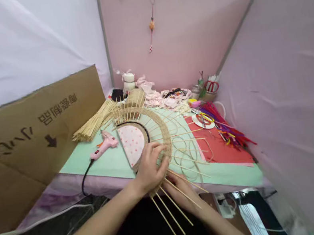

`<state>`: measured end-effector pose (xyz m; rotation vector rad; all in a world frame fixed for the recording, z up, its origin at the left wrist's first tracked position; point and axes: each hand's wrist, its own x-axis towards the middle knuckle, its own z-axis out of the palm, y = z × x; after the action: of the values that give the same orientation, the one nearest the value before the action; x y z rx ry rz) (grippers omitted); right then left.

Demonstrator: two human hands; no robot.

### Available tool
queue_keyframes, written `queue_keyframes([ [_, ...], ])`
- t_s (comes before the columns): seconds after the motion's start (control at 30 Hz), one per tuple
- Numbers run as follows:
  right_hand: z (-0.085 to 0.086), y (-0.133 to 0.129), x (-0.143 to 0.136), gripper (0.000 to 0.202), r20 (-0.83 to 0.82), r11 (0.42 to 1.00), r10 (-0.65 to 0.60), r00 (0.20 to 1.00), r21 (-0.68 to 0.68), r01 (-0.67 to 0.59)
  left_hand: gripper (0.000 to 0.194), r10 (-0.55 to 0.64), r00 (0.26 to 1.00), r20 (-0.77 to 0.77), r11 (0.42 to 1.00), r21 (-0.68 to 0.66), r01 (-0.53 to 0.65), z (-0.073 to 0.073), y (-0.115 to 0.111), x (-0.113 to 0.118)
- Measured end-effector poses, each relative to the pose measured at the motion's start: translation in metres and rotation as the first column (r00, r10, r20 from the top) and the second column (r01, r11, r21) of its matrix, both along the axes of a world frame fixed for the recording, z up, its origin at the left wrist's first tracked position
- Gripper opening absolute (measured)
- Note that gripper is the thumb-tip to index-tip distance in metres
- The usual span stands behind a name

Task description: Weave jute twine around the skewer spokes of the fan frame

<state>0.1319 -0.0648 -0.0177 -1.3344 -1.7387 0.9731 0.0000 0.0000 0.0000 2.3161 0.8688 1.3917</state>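
A half-round fan (132, 140), with a white panel with pink dots, lies at the table's front edge. Around its dark trim runs a woven twine band (163, 130), and thin wooden sticks (185, 132) spread outward through it. My left hand (152, 167) grips the lower end of the band, fingers bent over its top. Just to the right and lower, my right hand (180, 190) reaches beneath several sticks, its fingers closed at the band's edge and partly hidden. Loose twine (187, 158) curls over the table beside the sticks.
A pink glue gun (105, 143) with a black cord lies left of the fan. Behind it rests a bundle of sticks (94, 124) against a cardboard sheet (35, 135). To the right are red sheets (226, 151), colourful pipe cleaners (228, 125) and scissors (205, 118). Fabric walls enclose the table.
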Motion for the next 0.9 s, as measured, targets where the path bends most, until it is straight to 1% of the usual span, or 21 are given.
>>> queue_keyframes([
  [0.1,-0.003,-0.004,0.002,0.032,0.051,1.000,0.003,0.999,0.010,-0.004,0.030,0.215,0.976,-0.039,0.975,-0.040,-0.216,0.000,0.000,-0.011],
  [0.13,-0.003,-0.005,0.002,0.032,0.063,1.000,0.004,0.998,0.014,-0.005,0.031,0.278,0.960,-0.040,0.957,-0.067,-0.281,-0.002,0.001,-0.015],
  [0.2,-0.004,-0.007,0.002,0.032,0.081,1.000,0.008,0.997,0.023,-0.010,0.037,0.422,0.906,-0.022,0.894,-0.154,-0.420,-0.006,0.002,-0.024],
  [0.23,-0.004,-0.007,0.001,0.032,0.089,1.000,0.006,0.996,0.030,-0.009,0.040,0.459,0.889,-0.007,0.870,-0.201,-0.450,-0.009,0.003,-0.029],
  [0.3,-0.004,-0.008,0.001,0.032,0.110,0.999,-0.005,0.994,0.052,-0.001,0.046,0.465,0.885,0.018,0.854,-0.275,-0.443,-0.014,0.003,-0.037],
  [0.4,-0.004,-0.008,0.000,0.032,0.135,0.997,-0.014,0.991,0.078,0.003,0.054,0.427,0.899,0.098,0.862,-0.346,-0.371,-0.021,-0.002,-0.043],
  [0.47,-0.003,-0.008,0.000,0.030,0.142,0.995,-0.018,0.990,0.096,0.004,0.059,0.412,0.882,0.229,0.863,-0.409,-0.297,-0.023,-0.007,-0.043],
  [0.5,-0.003,-0.009,0.000,0.030,0.145,0.995,-0.019,0.989,0.103,0.004,0.061,0.409,0.855,0.317,0.860,-0.448,-0.245,-0.024,-0.009,-0.041],
  [0.53,-0.002,-0.009,0.000,0.029,0.145,0.994,-0.019,0.989,0.106,0.004,0.062,0.408,0.816,0.409,0.853,-0.491,-0.180,-0.025,-0.012,-0.040],
  [0.6,0.000,-0.011,0.000,0.028,0.142,0.995,-0.020,0.990,0.100,0.006,0.061,0.426,0.705,0.566,0.821,-0.570,-0.038,-0.024,-0.015,-0.036],
  [0.67,0.002,-0.013,0.000,0.025,0.134,0.994,-0.024,0.991,0.110,0.010,0.057,0.477,0.588,0.653,0.771,-0.632,0.077,-0.021,-0.017,-0.033],
  [0.73,0.004,-0.014,-0.001,0.022,0.120,0.988,-0.026,0.992,0.154,0.007,0.056,0.538,0.486,0.689,0.715,-0.678,0.170,-0.016,-0.017,-0.033],
  [0.8,0.006,-0.015,0.000,0.022,0.100,0.981,-0.020,0.995,0.194,0.000,0.057,0.585,0.408,0.701,0.664,-0.703,0.256,-0.010,-0.015,-0.035],
  [0.87,0.008,-0.014,0.001,0.022,0.091,0.978,-0.030,0.995,0.208,0.010,0.056,0.626,0.360,0.692,0.606,-0.722,0.333,-0.002,-0.009,-0.040],
  [0.9,0.009,-0.014,0.001,0.022,0.096,0.977,-0.043,0.994,0.210,0.022,0.054,0.644,0.352,0.679,0.570,-0.733,0.371,0.001,-0.006,-0.042],
])
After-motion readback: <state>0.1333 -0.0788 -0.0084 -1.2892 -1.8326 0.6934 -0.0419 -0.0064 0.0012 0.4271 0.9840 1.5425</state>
